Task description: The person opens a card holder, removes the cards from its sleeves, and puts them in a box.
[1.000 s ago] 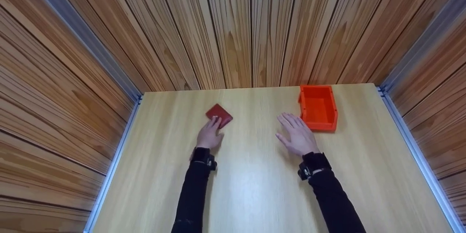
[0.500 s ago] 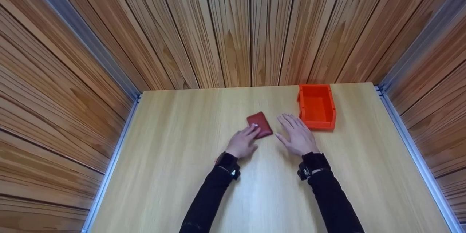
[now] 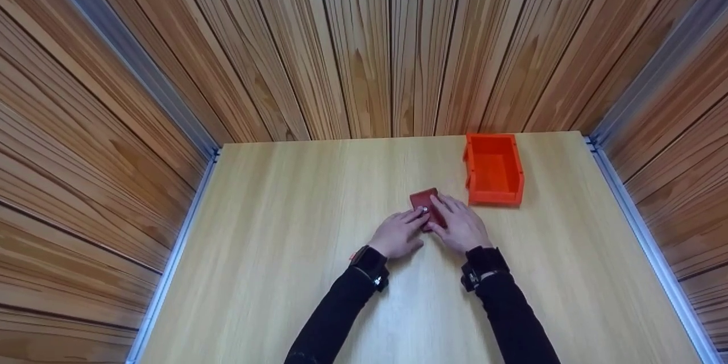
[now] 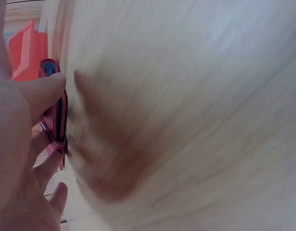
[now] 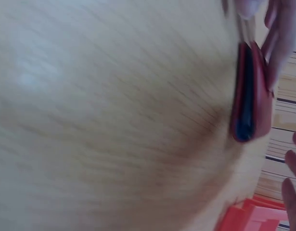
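Here, the dark-red wallet [image 3: 421, 198] lies on the worktop [image 3: 284, 210] between both hands: the left hand [image 3: 397, 234], loosely extended, rests its fingertips on top; the right hand [image 3: 463, 225] reaches relaxed fingers over it, gripping nothing I can make out, near an orange bin [image 3: 495, 170].

Three walls of brown wood-grain boards enclose the space: a back wall [image 3: 372, 45], a left wall [image 3: 85, 153] and a right wall [image 3: 677, 187], dark seams between planks. Greyish metal posts [image 3: 125, 45] mark both rear corners, and metal rails [image 3: 176, 244] edge the sides of a pale wood-grain tabletop [image 3: 239, 273]. Light (its source is out of view) leaves a whitish glare [image 3: 415, 307] near the tabletop's front middle.
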Action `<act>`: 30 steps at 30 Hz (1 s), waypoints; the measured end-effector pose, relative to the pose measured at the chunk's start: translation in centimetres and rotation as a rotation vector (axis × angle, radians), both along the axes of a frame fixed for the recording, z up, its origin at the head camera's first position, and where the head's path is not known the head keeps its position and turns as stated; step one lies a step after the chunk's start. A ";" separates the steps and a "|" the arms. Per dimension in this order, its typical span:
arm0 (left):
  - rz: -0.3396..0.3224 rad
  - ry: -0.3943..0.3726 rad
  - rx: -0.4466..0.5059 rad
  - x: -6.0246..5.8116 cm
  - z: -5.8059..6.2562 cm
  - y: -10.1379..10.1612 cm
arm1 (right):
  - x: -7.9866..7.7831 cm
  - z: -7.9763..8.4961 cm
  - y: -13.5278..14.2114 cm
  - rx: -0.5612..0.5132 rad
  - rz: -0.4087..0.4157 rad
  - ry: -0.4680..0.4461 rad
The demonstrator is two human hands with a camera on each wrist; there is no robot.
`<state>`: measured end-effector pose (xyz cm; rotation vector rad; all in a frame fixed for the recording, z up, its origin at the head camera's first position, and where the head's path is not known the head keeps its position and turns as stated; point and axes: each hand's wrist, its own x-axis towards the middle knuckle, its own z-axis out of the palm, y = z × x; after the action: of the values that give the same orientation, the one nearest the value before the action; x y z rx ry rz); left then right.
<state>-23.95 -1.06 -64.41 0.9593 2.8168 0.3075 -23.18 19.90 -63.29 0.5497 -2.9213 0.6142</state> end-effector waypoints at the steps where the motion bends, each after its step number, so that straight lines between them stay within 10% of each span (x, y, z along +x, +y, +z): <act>1: 0.001 -0.003 0.005 0.1 0.0 0.1 | 0.1 -0.3 -0.1 0.002 -0.005 -0.006; 11: -0.030 0.015 0.077 0.7 -0.6 0.4 | 0.7 -1.8 -0.5 0.006 -0.025 -0.023; 23: -0.163 -0.002 0.102 0.0 0.1 0.1 | -0.3 -1.5 0.2 -0.026 0.142 0.067; 30: -0.094 0.044 0.131 -1.0 -0.4 -0.8 | -0.8 -1.3 0.3 -0.099 0.113 0.006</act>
<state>-24.95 -1.86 -64.78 1.1347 2.8093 0.4691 -23.93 20.17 -64.62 0.7061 -2.8509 0.7643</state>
